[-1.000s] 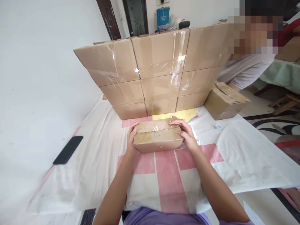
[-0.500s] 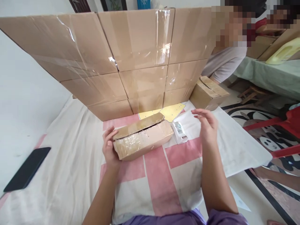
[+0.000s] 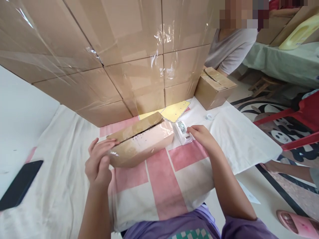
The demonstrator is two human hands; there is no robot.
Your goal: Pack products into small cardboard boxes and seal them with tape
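A small brown cardboard box lies on the white and pink cloth, its top flap standing slightly open. My left hand holds the box's left end, fingers curled over the flap edge. To the right of the box lies a white tape dispenser. My right hand rests at its right end, fingers bent and touching it.
A wall of several taped cardboard boxes stands close behind. Another small box sits at the right, with a person in a grey shirt behind it. A black phone lies far left. A yellow sheet and a tape roll lie on the cloth.
My right hand left the box and came down onto the tape dispenser. My left hand shifted to the box's left end. The view moved closer to the box wall.
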